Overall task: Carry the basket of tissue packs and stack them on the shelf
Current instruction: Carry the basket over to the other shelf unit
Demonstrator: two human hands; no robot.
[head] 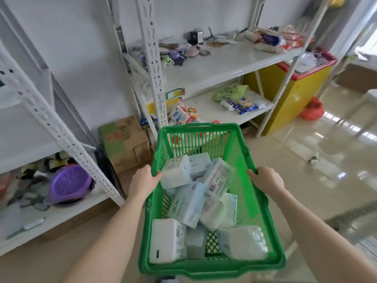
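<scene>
A green plastic basket [247, 164] hangs in front of me above the floor, holding several tissue packs [188, 203] in pale blue, green and white wrappers, piled loosely. My left hand [142, 180] grips the basket's left rim, fingers curled over the edge. My right hand [265, 179] grips the right rim the same way. Ahead stands a white metal shelf unit [220, 64] with a mostly bare middle board and a lower board [212, 110] carrying a few packets.
A second white shelf [51, 211] on the left holds a purple round item [70, 183] and clutter. A cardboard box [126, 144] sits on the floor between the shelves. A yellow and red chest [293, 88] stands right of the shelf; glossy floor stretches right.
</scene>
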